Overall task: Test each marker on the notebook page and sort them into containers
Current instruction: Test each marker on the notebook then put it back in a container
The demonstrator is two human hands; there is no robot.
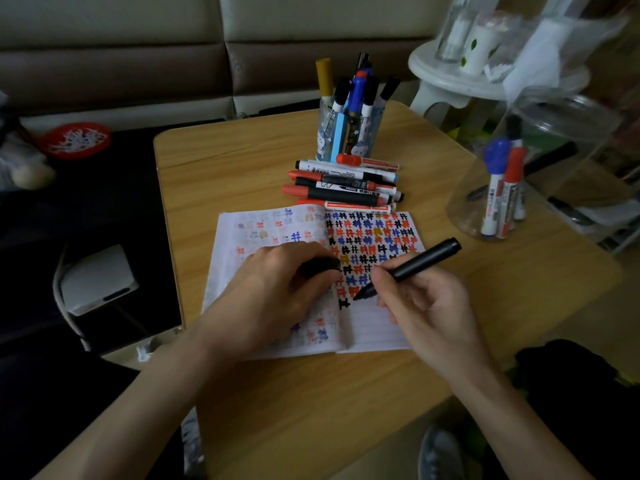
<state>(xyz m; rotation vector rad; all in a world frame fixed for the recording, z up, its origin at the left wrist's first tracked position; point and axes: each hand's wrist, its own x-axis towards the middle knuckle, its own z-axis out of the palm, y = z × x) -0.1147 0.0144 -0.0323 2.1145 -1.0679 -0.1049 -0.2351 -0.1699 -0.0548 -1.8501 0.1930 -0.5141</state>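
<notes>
Writing with an uncapped black marker (412,266) on the right page of the notebook (375,329), touching the nib to the paper just under the lowest black mark, near the spine. Pinching the barrel close to the nib in the right hand (427,308), curling fingers and thumb tight round it. Pressing the left page flat with the left hand (273,289) while clutching a dark cap (320,264), most likely this marker's own, in curled fingers.

Judging the task as somewhere in the middle: finding the upper part of the right page packed with rows of black, red, blue and a few yellow test marks, and only blank lines below. Counting a crowd of markers standing in the patterned cup (341,140) toward the far edge of the table (311,410), and just a few, with red, blue and black caps, in the clear jar (554,161) to the right. Seeing a pile of loose markers (343,188) lying between cup and notebook, seemingly waiting for testing. Not yet capping or sorting the one in hand.

Slanting the marker's long axis diagonally: pointing the nib down toward the lower left, at the page and the spine; lifting the blunt rear end toward the upper right, away from the body, roughly toward the clear jar, tilting well off both flat and upright
</notes>
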